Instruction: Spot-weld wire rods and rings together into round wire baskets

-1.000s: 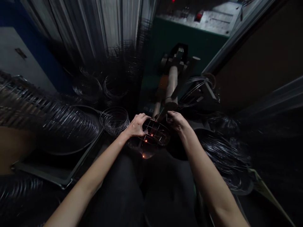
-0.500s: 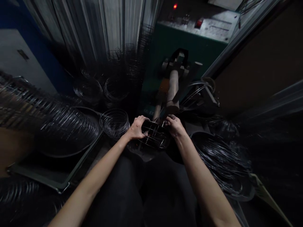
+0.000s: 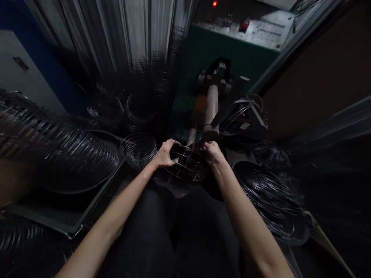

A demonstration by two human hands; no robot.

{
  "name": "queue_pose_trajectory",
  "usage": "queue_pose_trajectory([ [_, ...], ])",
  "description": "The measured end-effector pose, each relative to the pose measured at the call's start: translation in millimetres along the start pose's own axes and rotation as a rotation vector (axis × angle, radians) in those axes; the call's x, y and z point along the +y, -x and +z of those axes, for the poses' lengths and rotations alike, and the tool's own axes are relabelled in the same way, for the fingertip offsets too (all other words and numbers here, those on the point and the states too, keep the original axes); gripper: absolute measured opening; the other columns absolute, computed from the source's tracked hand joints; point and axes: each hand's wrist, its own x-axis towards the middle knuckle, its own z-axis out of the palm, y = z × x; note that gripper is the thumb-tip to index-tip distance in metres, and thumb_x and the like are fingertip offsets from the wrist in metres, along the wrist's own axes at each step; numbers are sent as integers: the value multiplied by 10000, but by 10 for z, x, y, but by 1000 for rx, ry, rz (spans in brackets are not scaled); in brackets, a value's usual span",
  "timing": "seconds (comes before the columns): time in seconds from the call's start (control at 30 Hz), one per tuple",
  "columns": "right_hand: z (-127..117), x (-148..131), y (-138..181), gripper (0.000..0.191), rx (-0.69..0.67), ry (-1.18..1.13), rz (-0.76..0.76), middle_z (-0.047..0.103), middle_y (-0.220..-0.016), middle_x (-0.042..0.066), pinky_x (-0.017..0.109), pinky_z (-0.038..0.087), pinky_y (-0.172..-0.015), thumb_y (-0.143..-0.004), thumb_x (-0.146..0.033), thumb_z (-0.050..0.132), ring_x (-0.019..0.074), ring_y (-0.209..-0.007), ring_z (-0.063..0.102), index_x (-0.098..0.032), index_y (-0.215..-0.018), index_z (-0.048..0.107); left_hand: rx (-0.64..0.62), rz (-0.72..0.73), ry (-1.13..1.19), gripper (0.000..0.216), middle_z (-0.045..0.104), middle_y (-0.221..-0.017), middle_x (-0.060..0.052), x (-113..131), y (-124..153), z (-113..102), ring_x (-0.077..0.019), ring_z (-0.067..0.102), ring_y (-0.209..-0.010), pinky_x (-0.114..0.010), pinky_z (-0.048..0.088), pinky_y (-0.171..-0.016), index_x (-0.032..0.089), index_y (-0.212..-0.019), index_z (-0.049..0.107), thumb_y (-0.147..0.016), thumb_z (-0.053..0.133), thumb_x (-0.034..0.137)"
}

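Observation:
My left hand (image 3: 166, 154) grips the left side of a round wire frame (image 3: 185, 166) made of rings and cross wires, its thumb and fingers closed over the rim. My right hand (image 3: 213, 152) is closed at the frame's far right side, just under the electrode arm of a green machine (image 3: 211, 110). What its fingers pinch is hidden behind them and in shadow. The wire frame sits tilted in front of the machine's lower arm (image 3: 191, 137), above my knees.
To the left stand a stack of wire rings (image 3: 140, 150) and a long row of nested wire frames (image 3: 81, 150) over a green-edged tray (image 3: 72, 227). At right a round pan (image 3: 298, 239) holds loose wires (image 3: 269, 193). A red lamp (image 3: 215, 3) glows on the machine.
The wire frame has turned or shifted slightly to the left along with my left hand. My right hand has drawn a little closer under the machine's arm. The view has shifted slightly.

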Motion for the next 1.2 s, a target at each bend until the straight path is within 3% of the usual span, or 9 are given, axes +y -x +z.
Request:
queue_pose_trajectory([
  [0.27, -1, -24, -73, 249, 23, 31, 163, 430, -438, -79, 150, 321, -382, -631, -125, 655, 41, -384, 368, -196, -609, 418, -30, -11, 90, 420, 571, -978, -54, -108, 13, 39, -184, 560, -873, -321, 458, -799, 151, -1025, 514, -613, 595, 169],
  [0.4, -25, -180, -278, 312, -4, 45, 233, 293, -378, -100, 152, 240, -344, -690, -119, 602, 33, -335, 251, -200, -536, 343, -47, 17, 48, 443, 575, -1015, -75, -110, -16, 46, -212, 566, -949, -346, 455, -855, 145, -1045, 507, -615, 605, 187],
  [0.53, -32, -352, -325, 295, 0, 97, 229, 326, -385, -91, 157, 194, -330, -727, -152, 609, 31, -325, 235, -190, -546, 378, -167, 43, -89, 527, 586, -1057, -96, -10, 61, 25, -255, 548, -1042, -435, 367, -1000, 154, -1122, 508, -623, 645, 257],
  [0.7, -155, -285, 158, 202, 36, 147, 128, 503, -506, -43, 147, 253, -360, -701, -261, 686, 35, -383, 365, -160, -677, 512, -382, -18, -136, 954, 366, -1435, -154, 120, 334, -345, -344, 203, -1385, -567, 31, -1118, 169, -1417, 271, -620, 706, 459],
  [0.8, -205, -22, 639, 279, 94, 212, 1, 539, -570, -28, 172, 314, -392, -695, -411, 683, 64, -441, 427, -171, -714, 542, -286, -180, -17, 698, 358, -1458, -113, 287, 362, -620, -272, 198, -1401, -522, 58, -1132, 193, -1413, 307, -819, 501, 503],
  [0.93, -52, 482, 1300, 263, 100, 481, -191, 606, -693, 10, 246, 443, -561, -797, -463, 565, 141, -612, 537, -206, -745, 589, -204, -295, 147, 438, 614, -1200, -95, 666, 236, -464, -232, 500, -1190, -433, 280, -1073, 182, -1114, 618, -897, 369, 471],
  [1.03, 64, 712, 1644, 235, -33, 723, -301, 654, -754, 37, 305, 475, -688, -860, -401, 489, 181, -675, 578, -236, -779, 634, -296, -473, 489, 431, 644, -719, -53, 927, 209, -54, -170, 604, -730, -304, 482, -738, 143, -929, 644, -861, 438, 515],
  [1.13, -108, 596, 1749, 246, -202, 865, -388, 679, -793, 57, 323, 497, -721, -880, -359, 464, 197, -713, 622, -248, -845, 681, -179, -655, 777, 447, 346, -457, 66, 1072, 274, 170, -66, 327, -390, -186, 293, -417, 120, -866, 609, -844, 459, 541],
  [1.2, -379, 357, 1683, 268, -77, 932, -503, 680, -960, 80, 342, 490, -822, -893, -331, 451, 210, -883, 629, -251, -1007, 680, -146, -663, 791, 442, 253, -454, 85, 1122, 324, 127, -40, 211, -374, -178, 168, -382, 118, -796, 607, -818, 511, 549],
])
